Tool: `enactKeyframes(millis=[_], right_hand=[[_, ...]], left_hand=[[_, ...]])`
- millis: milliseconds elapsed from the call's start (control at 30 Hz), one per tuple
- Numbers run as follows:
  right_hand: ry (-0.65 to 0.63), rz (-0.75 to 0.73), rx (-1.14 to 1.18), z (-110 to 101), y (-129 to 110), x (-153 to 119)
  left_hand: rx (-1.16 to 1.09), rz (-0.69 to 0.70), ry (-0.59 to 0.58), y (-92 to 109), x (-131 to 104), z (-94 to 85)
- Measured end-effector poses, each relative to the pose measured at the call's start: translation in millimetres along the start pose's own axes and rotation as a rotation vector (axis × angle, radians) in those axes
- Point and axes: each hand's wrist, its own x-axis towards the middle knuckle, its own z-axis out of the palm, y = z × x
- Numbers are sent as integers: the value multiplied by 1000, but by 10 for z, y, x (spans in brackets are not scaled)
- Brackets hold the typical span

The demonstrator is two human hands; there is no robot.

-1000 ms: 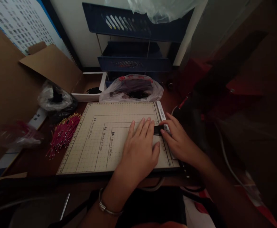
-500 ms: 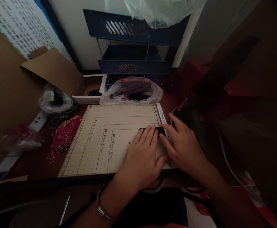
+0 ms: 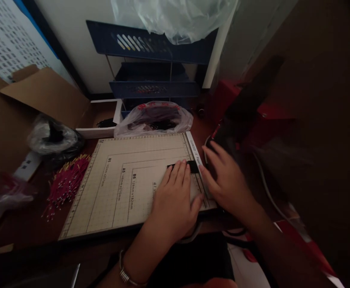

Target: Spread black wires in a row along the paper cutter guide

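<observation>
My left hand (image 3: 173,196) lies flat with fingers stretched out on a cream, grid-marked paper cutter board (image 3: 112,160). Its fingertips press on a flat black bundle (image 3: 192,166) of thin strands or strips, whose exact kind I cannot make out. The bundle's right end reaches toward the white rail (image 3: 193,145) along the cutter's right edge. Just right of that rail is my right hand (image 3: 230,186), fingers apart and slightly blurred, with nothing visible in it.
Left of the board lies a pile of dark red wires (image 3: 67,184) with yellow ends. Behind it are a black bundle in clear plastic (image 3: 53,138), an open cardboard box (image 3: 52,94), a plastic bag (image 3: 127,128) with dark pieces, and a blue rack (image 3: 157,89). A cable (image 3: 265,180) runs at right.
The head view has shifted, moving the scene left. My right hand has drawn off the black bundle to beyond the rail, leaving its right end uncovered. My left hand stays on it.
</observation>
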Motion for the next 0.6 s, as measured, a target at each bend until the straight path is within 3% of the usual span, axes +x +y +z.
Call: enactKeyframes(millis=[100,233,300,467,533,600], right_hand=[[212,202,-57,-121,188,30],[-33,421,-181,-165,421,11],[-133,434,-279,-164,442,-4],[-241,371,-447,-223,415,18],[-176,318,-381,-236,454,20],[37,247,-187,-217,481,8]], left_hand=[[16,-9,44,-1,-3,18],[25,-4,86,0,-15,12],[27,2,99,2,-18,8],[27,-3,90,-2,-13,14],[29,-3,92,-6,-12,16],[32,-2,105,-9,-15,13]])
